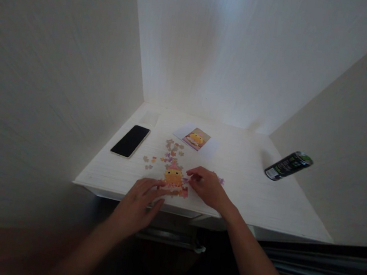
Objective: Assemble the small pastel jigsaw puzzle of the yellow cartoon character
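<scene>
A jigsaw puzzle (pixel 174 175) lies partly joined on the white bench (pixel 252 201), just below the centre of the frame and close to the bench's front edge. The joined block already shows a yellow figure with two dark eyes and a pink top, with paler and reddish pieces along the lower edge. Judging by its ragged outline, the middle of the picture is together while much of the surround is missing.

Still loose are a cluster of greyish, brown and purple pieces (pixel 169 144) above the block, a few strays (pixel 146 159) to its left, and some purple pieces (pixel 221 181) partly hidden behind the right hand (pixel 209 187). A picture card (pixel 196 138) with a matching yellow figure lies above, near the centre of the frame, on white paper.

The left hand (pixel 138 201) is loosely spread, its fingers over the block's lower left edge and the thumb apart. The right hand is curled at the block's right edge, beside a purple patch; whether it pinches a piece, I cannot tell.

A smartphone (pixel 131 141) with a dark screen and no visible writing lies left of centre. At the right of the frame stands a black and green drink can (pixel 287 166); it bears pale print and a small white panel, but the lettering is too small to read, so no brand can be given.
</scene>
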Demonstrator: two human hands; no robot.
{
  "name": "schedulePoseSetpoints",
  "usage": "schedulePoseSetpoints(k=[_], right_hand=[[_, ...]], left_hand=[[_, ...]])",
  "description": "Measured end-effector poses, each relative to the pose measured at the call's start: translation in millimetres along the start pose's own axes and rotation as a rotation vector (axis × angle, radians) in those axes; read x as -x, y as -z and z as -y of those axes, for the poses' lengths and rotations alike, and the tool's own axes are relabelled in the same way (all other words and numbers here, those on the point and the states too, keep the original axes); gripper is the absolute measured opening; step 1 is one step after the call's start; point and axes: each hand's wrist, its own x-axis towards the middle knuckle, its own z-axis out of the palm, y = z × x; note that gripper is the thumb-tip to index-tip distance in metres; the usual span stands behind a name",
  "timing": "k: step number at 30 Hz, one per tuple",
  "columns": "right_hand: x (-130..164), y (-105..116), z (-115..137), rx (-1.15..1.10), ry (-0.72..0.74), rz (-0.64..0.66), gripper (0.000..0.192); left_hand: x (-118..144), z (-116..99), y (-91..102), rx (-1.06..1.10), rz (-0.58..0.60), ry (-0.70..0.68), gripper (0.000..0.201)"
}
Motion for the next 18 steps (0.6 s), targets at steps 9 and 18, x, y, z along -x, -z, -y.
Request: schedulePoseSetpoints(k=[9,18], right_hand=[[-8,-6,1,0.102,0.046,0.102,0.022],[1,-9,14,-0.565,-0.245,-0.106,0.028]], left_hand=[[-19,1,-6.1,0.004,-0.013,0.024,0.023],[-23,-7,-14.6,0.217,-0.093,0.213,0.017]])
